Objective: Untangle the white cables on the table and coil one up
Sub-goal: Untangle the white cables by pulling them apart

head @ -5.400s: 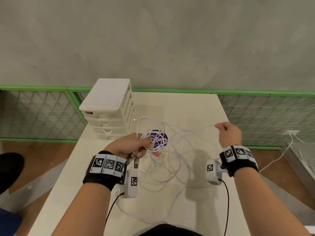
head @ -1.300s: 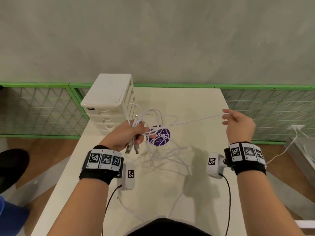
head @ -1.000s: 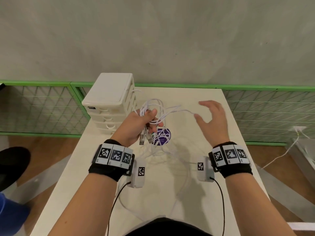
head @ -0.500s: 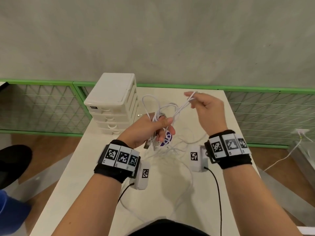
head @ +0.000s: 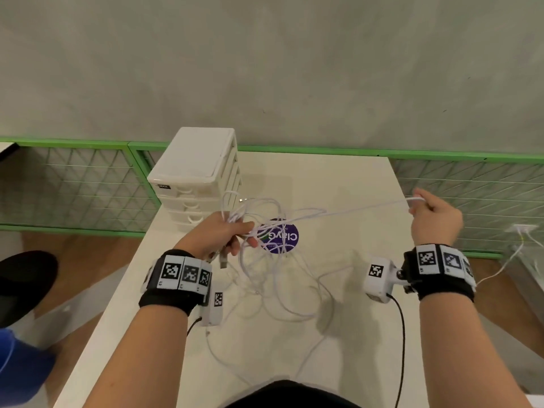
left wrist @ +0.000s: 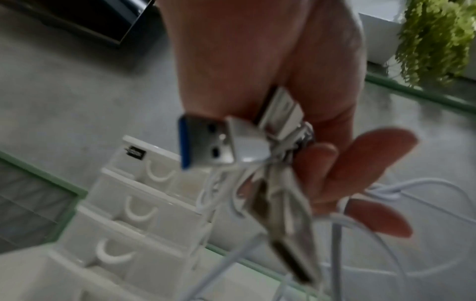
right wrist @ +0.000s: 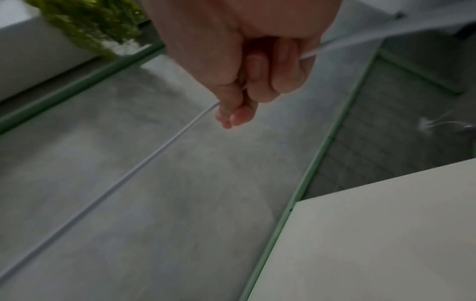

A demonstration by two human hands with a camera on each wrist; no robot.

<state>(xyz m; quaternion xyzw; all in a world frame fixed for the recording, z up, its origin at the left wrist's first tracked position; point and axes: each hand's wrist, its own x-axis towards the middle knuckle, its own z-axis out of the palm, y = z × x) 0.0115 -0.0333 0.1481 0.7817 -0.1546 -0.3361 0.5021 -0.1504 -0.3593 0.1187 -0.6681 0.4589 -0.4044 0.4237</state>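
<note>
A tangle of thin white cables [head: 273,278] lies in loose loops on the pale table [head: 338,363]. My left hand [head: 223,234] is raised above the table's middle and grips a bunch of cable strands and USB plugs [left wrist: 221,146]; one plug has a blue insert. My right hand [head: 432,219] is out to the right and pinches a single strand [head: 353,212] that runs taut from it back to the left hand. In the right wrist view the same strand [right wrist: 128,177] leaves the pinched fingertips [right wrist: 231,116].
A white drawer unit [head: 197,175] stands at the table's back left, close to my left hand. A round purple sticker [head: 279,237] lies under the cables. Green-framed mesh panels [head: 471,195] border the table. Another white cable [head: 512,257] hangs off to the right.
My right hand has swung from near the left hand out to the right, drawing one strand taut. The left hand has kept its grip on the bunch and dropped slightly.
</note>
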